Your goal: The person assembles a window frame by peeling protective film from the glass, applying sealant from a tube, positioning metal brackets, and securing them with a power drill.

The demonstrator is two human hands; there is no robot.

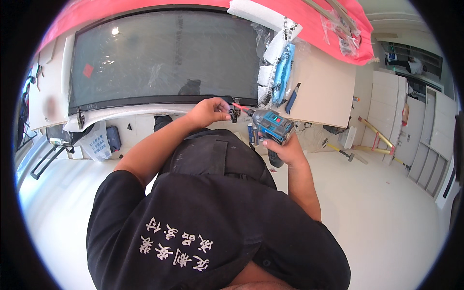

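Observation:
At the near edge of a dark-framed glass door panel [159,58], my left hand [209,112] pinches a small dark hinge [235,115] between thumb and fingers. My right hand [286,149] is wrapped round the grip of a blue and black cordless driver [273,123]. Its red-tipped bit [240,107] points left and meets the hinge area; the exact contact is too small to tell. A second hinge [80,118] hangs from the panel's near left corner.
A utility knife [292,98] lies on the board [321,87] right of the panel, beside blue and white foam wrapping [284,72]. Pink sheeting [333,34] covers the far side. A hammer [340,152] lies on the floor at right. Another person [413,65] is far off at right.

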